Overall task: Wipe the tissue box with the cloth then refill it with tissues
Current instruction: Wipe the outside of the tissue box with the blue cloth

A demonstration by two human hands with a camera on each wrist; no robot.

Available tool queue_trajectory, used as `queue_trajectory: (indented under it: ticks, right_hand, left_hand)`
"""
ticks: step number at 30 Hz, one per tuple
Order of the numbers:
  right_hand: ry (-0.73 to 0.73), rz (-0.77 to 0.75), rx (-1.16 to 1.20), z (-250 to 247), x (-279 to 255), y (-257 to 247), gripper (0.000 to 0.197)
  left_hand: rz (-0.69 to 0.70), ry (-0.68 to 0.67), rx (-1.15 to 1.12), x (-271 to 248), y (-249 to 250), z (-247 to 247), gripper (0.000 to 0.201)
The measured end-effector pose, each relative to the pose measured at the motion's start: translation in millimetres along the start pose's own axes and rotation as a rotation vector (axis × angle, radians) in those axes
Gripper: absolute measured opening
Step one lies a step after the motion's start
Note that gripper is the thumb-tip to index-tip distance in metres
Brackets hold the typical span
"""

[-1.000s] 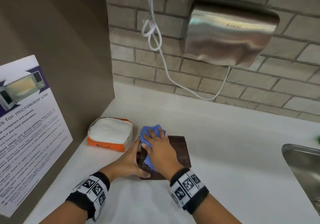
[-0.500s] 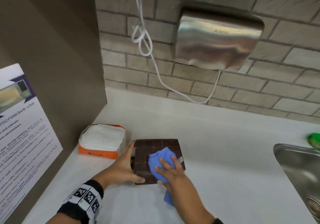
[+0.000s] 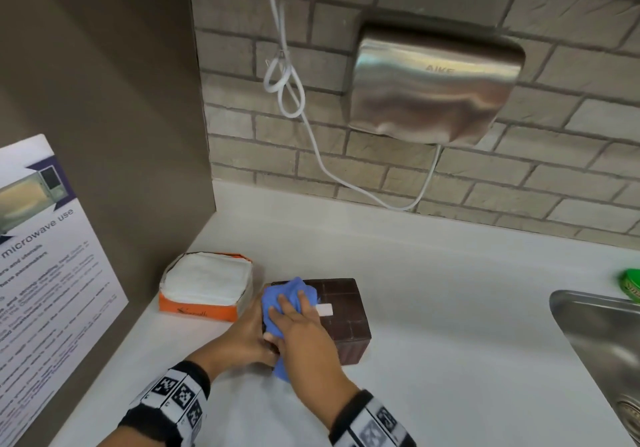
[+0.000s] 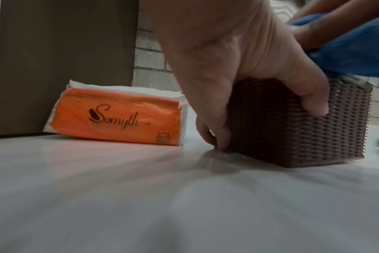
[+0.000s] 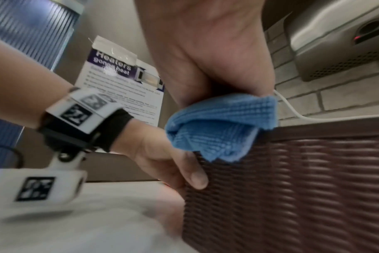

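A dark brown woven tissue box [image 3: 346, 311] [image 4: 292, 126] [image 5: 303, 188] stands on the white counter [image 3: 433, 360]. My left hand [image 3: 249, 329] [image 4: 238, 85] [image 5: 173, 164] grips its left near corner, thumb on the front wall and fingers round the side. My right hand [image 3: 294, 322] presses a blue cloth [image 3: 284, 294] [image 4: 353, 51] [image 5: 223, 126] flat on the left part of the box's top, fingers straight; part of the cloth hangs over the near edge. A white tab [image 3: 325, 309] shows on the lid. An orange pack of white tissues [image 3: 207, 287] [image 4: 117, 116] lies just left of the box.
A brown side panel with a microwave notice [image 3: 45, 273] closes the left. A steel hand dryer [image 3: 436, 86] and its white cable [image 3: 311, 142] hang on the brick wall behind. A steel sink [image 3: 602, 342] lies at the right, with a green item [image 3: 632, 285] beside it.
My right hand slid the cloth from the near middle of the box's top back to its far left part. The left hand kept its grip on the box's corner.
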State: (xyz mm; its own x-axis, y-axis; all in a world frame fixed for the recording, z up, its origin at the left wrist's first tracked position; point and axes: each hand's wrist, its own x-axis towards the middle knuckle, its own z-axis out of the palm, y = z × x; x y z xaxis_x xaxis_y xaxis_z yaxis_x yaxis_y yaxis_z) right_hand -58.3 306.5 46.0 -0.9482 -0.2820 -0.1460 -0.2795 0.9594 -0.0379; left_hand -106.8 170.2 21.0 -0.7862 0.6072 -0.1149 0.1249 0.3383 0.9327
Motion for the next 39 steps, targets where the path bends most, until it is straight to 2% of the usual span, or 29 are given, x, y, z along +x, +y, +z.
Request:
queue_trajectory:
  ticks: [3,6,9,12,14,19,20,22,24,25,26,28,29,31,32,33,35,37,39]
  right_hand:
    - [0.115,0.076,0.153,-6,15,3,0.055]
    - [0.23,0.152,0.285,-18,20,23,0.042]
    - [0.211,0.243,0.339,-14,11,56,0.041]
    - [0.197,0.355,0.427,-7,-7,97,0.039]
    - [0.177,0.367,0.425,-2,-25,109,0.042]
    - [0.206,0.406,0.375,-3,-56,70,0.049]
    - [0.168,0.422,0.333,-4,-53,58,0.051]
    - [0.082,0.439,0.291,-4,-45,28,0.06]
    - [0.084,0.357,0.198,-6,-34,-2,0.087]
    - [0.079,0.319,0.151,1,-27,-15,0.092]
    - [0.083,0.29,0.151,3,-20,-26,0.088]
    - [0.113,0.242,0.127,-1,-14,-35,0.064]
    - [0.144,0.232,0.15,-9,-11,-35,0.057]
    - [0.139,0.262,0.163,-15,-4,-28,0.062]
    - [0.162,0.268,0.154,-17,-1,-23,0.066]
    - [0.165,0.265,0.157,-13,5,-17,0.071]
    - [0.134,0.264,0.234,-16,9,-5,0.081]
    - [0.178,0.3,0.287,-21,9,13,0.067]
    - [0.192,0.36,0.311,-21,13,37,0.047]
  left_hand:
    - [-0.007,0.039,0.008,0,1,2,0.12]
    - [-0.014,0.046,-0.013,0,0,4,0.121]
    - [-0.023,0.059,-0.019,-1,2,6,0.115]
    - [-0.029,0.077,-0.006,-2,3,9,0.119]
    - [-0.04,0.077,-0.001,-2,1,9,0.124]
    - [-0.031,0.1,0.032,-1,-3,9,0.128]
    - [-0.025,0.098,0.029,0,-2,9,0.128]
    - [0.01,0.1,-0.001,-1,3,9,0.121]
    - [0.026,0.072,-0.009,-3,4,7,0.108]
    - [0.023,0.051,-0.01,-4,4,6,0.102]
    - [0.01,0.032,-0.023,-6,4,5,0.098]
    - [-0.027,0.034,-0.032,-6,1,5,0.093]
    - [-0.063,0.039,-0.017,-4,-2,6,0.083]
    - [-0.088,0.068,0.013,-2,0,7,0.047]
    - [-0.075,0.076,0.018,0,0,8,0.04]
    - [-0.064,0.072,0.013,1,-2,8,0.052]
    - [-0.051,0.058,0.019,4,-4,6,0.098]
    - [-0.032,0.038,0.022,4,-7,6,0.119]
    - [-0.025,0.053,-0.003,5,-9,8,0.124]
